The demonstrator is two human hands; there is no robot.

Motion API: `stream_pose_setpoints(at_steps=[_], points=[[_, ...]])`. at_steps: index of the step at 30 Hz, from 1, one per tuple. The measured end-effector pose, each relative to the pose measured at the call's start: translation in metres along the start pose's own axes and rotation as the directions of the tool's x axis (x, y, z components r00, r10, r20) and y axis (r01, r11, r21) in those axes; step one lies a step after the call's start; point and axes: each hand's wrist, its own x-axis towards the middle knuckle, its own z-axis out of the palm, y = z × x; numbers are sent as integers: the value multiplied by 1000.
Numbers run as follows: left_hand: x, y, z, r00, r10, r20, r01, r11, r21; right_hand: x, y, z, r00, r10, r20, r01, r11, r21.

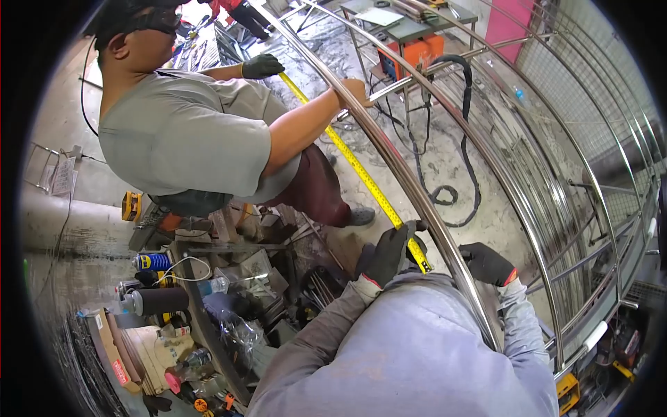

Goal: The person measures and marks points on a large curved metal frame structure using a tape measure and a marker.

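My left hand, in a dark glove, is closed on the end part of a yellow tape measure, close to my body. The tape runs up and left to a co-worker's gloved hand. Between my two hands passes a shiny metal tube of a large curved frame. My right hand, also in a dark glove, is at the right side of this tube; its fingertips are partly hidden, so what it holds cannot be made out. The co-worker's bare hand rests at the tube higher up.
A co-worker stands at the left of the tubes. Curved metal bars fill the right side. Black cables hang from an orange machine by a table. Cluttered shelving with tools and a blue can is at lower left.
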Motion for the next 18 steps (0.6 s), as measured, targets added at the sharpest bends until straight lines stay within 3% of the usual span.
stream_pose_setpoints(at_steps=[2, 4, 5, 6, 13, 16, 18], points=[[-4, 3, 1, 999, 26, 29, -27, 999, 40, -2, -9, 4, 999, 2, -37, -2, 1000, -9], [-3, -3, -2, 999, -22, 38, 24, 999, -46, -1, -9, 0, 1000, -30, -1, 30, 1000, 2], [-8, 9, 4, 999, -9, 37, 7, 999, 54, -6, -28, -5, 998, 53, 46, -51, 998, -33], [1, -7, -5, 997, -26, 74, 29, 999, -39, -9, -39, -5, 996, 83, 44, -81, 996, -40], [-5, -7, -8, 999, -30, -29, 31, 999, 13, -13, -56, -1, 993, 102, 54, -103, 994, 25], [-6, -10, -10, 999, 46, -7, -45, 991, 126, -12, -51, -3, 992, 103, 74, -102, 995, -12], [-10, -9, -7, 997, 73, 11, -74, 992, 103, -8, -44, -5, 991, 97, 95, -98, 995, 4]])
